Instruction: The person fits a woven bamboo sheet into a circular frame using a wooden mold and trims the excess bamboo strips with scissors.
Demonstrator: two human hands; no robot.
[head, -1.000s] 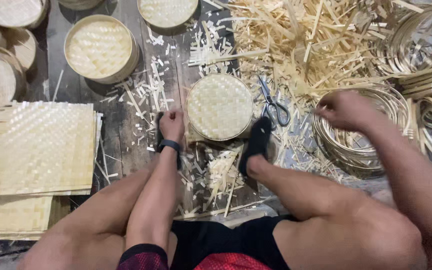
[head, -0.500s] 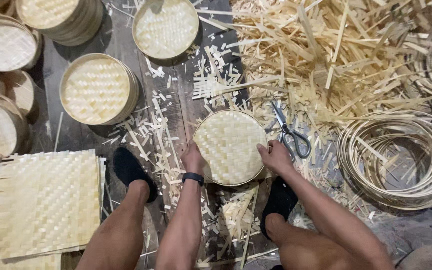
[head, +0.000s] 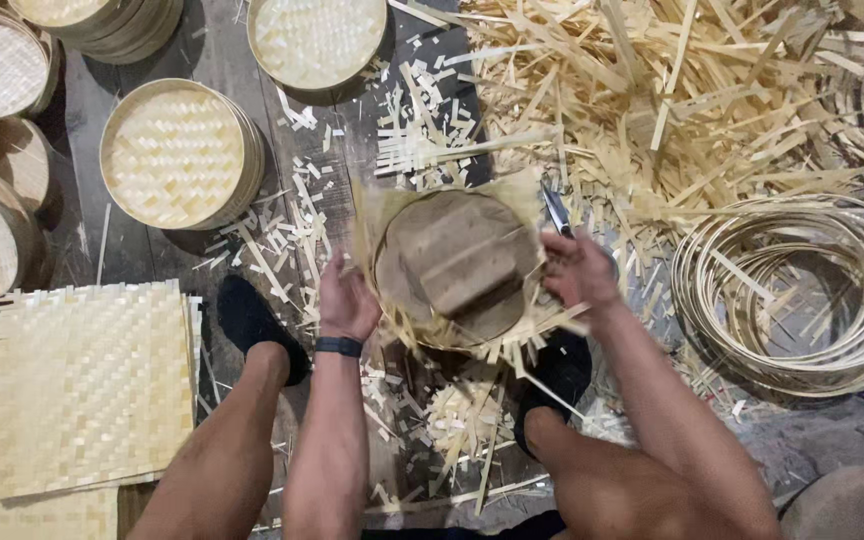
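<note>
Both my hands hold up a round wooden form (head: 457,262) wrapped in a woven bamboo mat whose ragged strip ends stick out around it. My left hand (head: 347,300), with a dark band at the wrist, grips its left edge. My right hand (head: 577,270) grips its right edge. The form is tilted toward me, its plank underside showing. Scissors (head: 557,212) lie just behind my right hand, mostly hidden. My two feet in dark shoes rest on the floor on either side.
Flat woven bamboo mats (head: 72,385) lie at left. Round woven trays (head: 174,152) stand at upper left, another tray (head: 317,40) at top. Loose bamboo strips (head: 672,100) pile at upper right. Coiled bamboo hoops (head: 802,290) sit at right. Offcuts litter the dark floor.
The round piece lay flat on the floor with its woven face up; both hands have lifted and turned it over, so its wooden underside now faces me.
</note>
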